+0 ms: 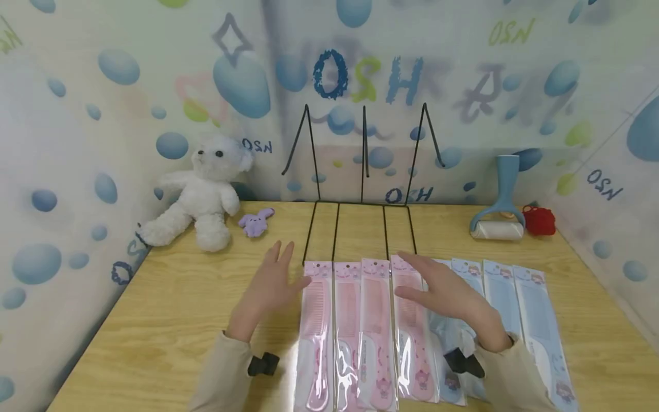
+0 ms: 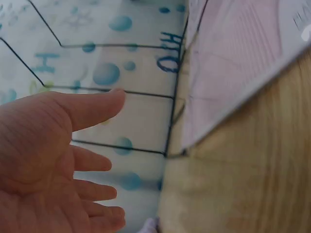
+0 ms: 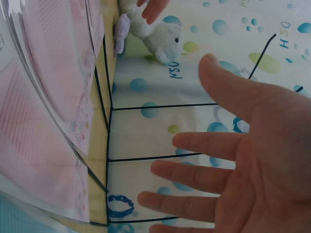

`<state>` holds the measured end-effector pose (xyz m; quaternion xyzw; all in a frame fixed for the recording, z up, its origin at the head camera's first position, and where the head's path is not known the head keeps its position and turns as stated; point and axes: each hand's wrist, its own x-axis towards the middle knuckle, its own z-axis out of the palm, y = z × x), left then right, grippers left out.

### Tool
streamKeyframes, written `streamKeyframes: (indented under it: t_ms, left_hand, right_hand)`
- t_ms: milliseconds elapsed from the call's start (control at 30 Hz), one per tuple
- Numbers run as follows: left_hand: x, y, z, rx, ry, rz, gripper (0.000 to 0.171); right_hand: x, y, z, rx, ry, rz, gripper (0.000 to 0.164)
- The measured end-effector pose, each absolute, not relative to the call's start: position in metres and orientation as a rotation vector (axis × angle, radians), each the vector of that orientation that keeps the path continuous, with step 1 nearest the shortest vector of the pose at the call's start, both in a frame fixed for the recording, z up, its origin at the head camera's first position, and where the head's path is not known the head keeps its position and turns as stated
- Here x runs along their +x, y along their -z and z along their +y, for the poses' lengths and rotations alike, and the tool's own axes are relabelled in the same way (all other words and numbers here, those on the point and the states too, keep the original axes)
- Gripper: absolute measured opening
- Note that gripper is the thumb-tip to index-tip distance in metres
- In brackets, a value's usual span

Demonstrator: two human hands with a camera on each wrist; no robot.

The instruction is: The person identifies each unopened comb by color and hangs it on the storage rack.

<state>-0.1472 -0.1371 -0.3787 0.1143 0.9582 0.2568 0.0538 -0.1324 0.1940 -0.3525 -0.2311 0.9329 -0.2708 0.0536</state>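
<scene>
My left hand (image 1: pixel 268 286) hovers with fingers spread over the table, its thumb overlapping the top of the leftmost pink comb (image 1: pixel 316 312) in the head view. My right hand (image 1: pixel 448 289), fingers extended, is above the right end of the pink row and partly hides blue combs behind it. Several pink and several blue combs (image 1: pixel 538 315) lie side by side in clear plastic sleeves. Both palms hold nothing, as the left hand (image 2: pixel 39 160) and right hand (image 3: pixel 272 160) show in the wrist views. Behind the combs stands a black wire rack (image 1: pixel 362 202) with three upward hooks.
A white teddy bear (image 1: pixel 198 197) sits at the back left, beside a small purple plush toy (image 1: pixel 255 224). At the back right stand a blue-handled lint roller (image 1: pixel 497 230) and a red item (image 1: pixel 539 221). A patterned cloth (image 1: pixel 329 34) surrounds the wooden table (image 1: pixel 170 320).
</scene>
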Motion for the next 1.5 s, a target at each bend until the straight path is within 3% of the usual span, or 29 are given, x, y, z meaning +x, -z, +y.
streamKeyframes:
  t_ms: [367,867,1500]
  left_hand:
    - [-0.186,0.406,-0.167,0.173,-1.116,2.692,0.072]
    - [-0.217,0.426,-0.168,0.414,-1.372,2.546,0.055]
    - [-0.247,0.433,-0.163,0.592,-1.203,2.637,0.051]
  right_hand:
    - [-0.161,0.368,0.182,-0.73,1.214,2.867,0.039]
    - [-0.186,0.372,0.16,-0.618,1.307,2.938,0.031]
    - [-0.186,0.374,0.153,-0.681,1.268,2.874,0.027]
